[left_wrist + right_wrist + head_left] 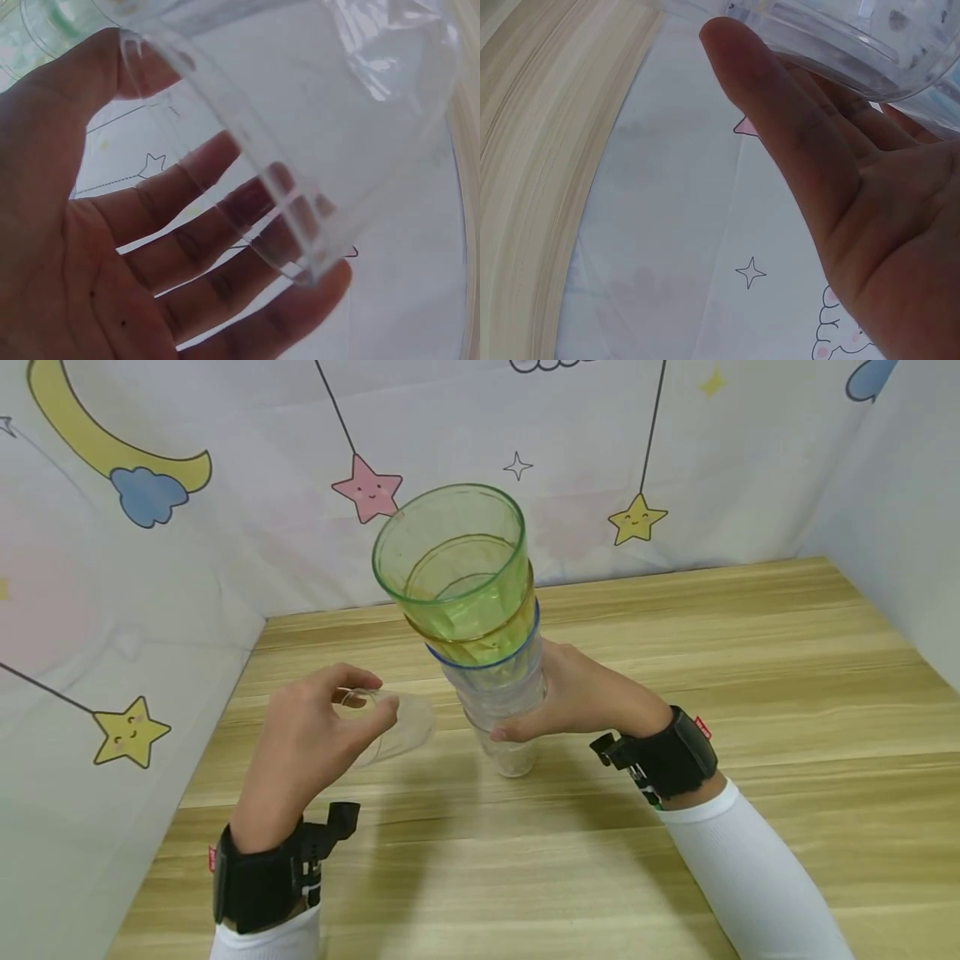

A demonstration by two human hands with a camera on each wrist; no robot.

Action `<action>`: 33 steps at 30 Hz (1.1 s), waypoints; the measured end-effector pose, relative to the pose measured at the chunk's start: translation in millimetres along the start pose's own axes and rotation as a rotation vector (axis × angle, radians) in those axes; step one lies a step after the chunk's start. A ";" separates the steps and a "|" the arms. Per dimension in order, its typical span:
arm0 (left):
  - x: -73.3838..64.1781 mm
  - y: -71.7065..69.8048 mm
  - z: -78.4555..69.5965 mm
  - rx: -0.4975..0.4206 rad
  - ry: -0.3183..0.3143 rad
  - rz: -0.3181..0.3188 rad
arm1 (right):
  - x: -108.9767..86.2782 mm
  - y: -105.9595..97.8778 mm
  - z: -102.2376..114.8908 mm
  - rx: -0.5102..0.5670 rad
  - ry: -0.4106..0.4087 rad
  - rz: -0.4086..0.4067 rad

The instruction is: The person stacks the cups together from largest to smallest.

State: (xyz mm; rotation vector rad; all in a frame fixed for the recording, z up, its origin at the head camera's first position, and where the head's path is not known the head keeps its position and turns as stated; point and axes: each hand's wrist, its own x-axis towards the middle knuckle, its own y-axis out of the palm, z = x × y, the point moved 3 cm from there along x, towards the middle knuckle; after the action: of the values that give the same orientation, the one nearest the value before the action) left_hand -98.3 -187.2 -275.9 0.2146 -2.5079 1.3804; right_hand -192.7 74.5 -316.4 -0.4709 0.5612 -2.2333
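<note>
My left hand (pixel 315 727) holds a clear plastic cup (pixel 405 727) by its rim, thumb on one side and fingers on the other. In the left wrist view the cup (pixel 360 135) lies tilted across the spread fingers. A stack of nested cups (pixel 480 635) leans slightly left in my right hand (pixel 577 689), which grips its lower clear part. The topmost cup is green-rimmed, with a yellow one and a blue-rimmed one below it, then clear cups. In the right wrist view the thumb and fingers wrap round the clear stack (pixel 840 52).
Both hands are above a wood-grain table (pixel 750 693). Behind it hangs a pale cloth backdrop (pixel 585 452) printed with stars, a moon and clouds, and it continues along the left side. Each wrist wears a black camera strap (pixel 675 760).
</note>
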 end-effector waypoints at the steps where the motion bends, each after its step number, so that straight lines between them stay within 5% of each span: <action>1: -0.2 -0.7 -1.1 -0.012 0.014 -0.017 | 0.1 0.2 -0.2 0.000 -0.001 0.000; 33: -13.5 -22.8 -18.7 -0.138 0.185 -0.330 | -0.4 4.3 2.1 -0.001 -0.010 -0.015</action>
State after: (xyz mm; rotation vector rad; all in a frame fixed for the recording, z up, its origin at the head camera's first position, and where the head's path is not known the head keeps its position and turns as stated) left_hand -76.5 -183.6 -252.1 0.4298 -2.2784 1.0442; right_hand -188.9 71.7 -317.0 -0.4879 0.5560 -2.2434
